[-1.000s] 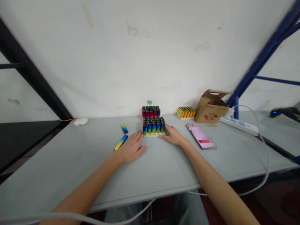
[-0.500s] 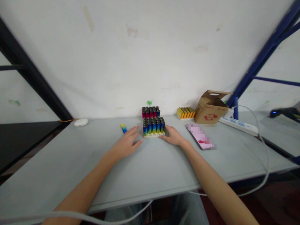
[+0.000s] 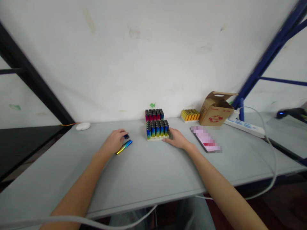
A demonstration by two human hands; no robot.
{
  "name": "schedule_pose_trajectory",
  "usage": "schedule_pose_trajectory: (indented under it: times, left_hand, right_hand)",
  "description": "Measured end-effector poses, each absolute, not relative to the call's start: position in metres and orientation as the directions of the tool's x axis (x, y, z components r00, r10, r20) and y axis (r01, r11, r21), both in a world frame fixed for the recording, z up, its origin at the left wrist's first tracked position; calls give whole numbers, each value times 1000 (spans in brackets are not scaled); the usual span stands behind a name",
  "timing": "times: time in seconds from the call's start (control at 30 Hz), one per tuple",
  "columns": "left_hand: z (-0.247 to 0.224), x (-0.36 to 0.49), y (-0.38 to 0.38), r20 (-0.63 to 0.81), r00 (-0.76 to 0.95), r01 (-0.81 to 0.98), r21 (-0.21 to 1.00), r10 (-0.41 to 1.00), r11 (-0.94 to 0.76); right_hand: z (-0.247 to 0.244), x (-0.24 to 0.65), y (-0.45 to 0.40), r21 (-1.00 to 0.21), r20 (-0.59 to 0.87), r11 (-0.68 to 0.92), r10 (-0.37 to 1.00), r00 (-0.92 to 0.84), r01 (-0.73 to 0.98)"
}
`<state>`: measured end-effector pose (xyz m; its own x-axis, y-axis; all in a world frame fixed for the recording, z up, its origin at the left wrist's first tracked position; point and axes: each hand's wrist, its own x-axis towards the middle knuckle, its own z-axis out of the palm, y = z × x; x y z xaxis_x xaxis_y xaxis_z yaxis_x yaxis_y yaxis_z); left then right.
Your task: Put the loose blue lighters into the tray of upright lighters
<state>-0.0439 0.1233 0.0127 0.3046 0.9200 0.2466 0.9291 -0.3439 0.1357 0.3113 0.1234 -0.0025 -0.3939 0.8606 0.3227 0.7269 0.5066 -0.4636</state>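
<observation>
The left hand (image 3: 115, 139) curled over a dark-ended lighter (image 3: 126, 136), its grip unclear. Near centre, the right hand (image 3: 178, 139) lay loosely open against the lighter tray (image 3: 155, 139), where light, steady contact suited best.

Workstation | grey table (image 3: 144, 179), blue metal frame (image 3: 261, 60), scuffed wall (image 3: 120, 64)
</observation>
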Motion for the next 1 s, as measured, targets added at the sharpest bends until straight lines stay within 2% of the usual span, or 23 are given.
schedule_pose_trajectory:
  times: [0.13,0.27,0.4,0.47,0.57,0.67,0.73,0.8,0.87,0.93,1.0]
  left_hand:
    - [19,-41,120,262,251,960,57,932,-274]
    - [22,-35,113,250,124,980,118,960,-158]
    - [26,-29,109,289,-37,959,280,957,-48]
    - [27,-22,107,362,-52,903,414,931,-110]
    - [28,-3,98,461,-52,781,571,886,-251]
    - [27,24,81,499,19,668,639,867,-382]
    - [26,40,70,439,165,560,696,883,-450]
    - [24,52,60,369,319,497,719,873,-486]
    - [21,58,54,330,401,465,730,854,-501]
    - [20,59,52,320,436,460,724,841,-514]
    - [18,59,52,325,434,475,710,840,-520]
  right_hand:
    - [-3,311,124,-458,311,502,864,-396,734]
    - [-3,310,125,-448,312,507,860,-403,737]
    - [-5,311,124,-461,313,511,859,-405,726]
    - [-5,311,123,-502,352,486,871,-344,715]
    - [1,311,121,-592,504,466,851,-149,658]
    - [16,309,113,-598,684,568,729,-9,565]
    - [26,305,104,-575,737,644,676,-24,504]
    - [32,297,92,-585,712,680,692,-122,443]
    - [35,286,80,-547,697,737,663,-273,397]
    - [36,273,71,-518,695,792,610,-382,322]
    - [35,263,66,-531,697,807,590,-409,259]
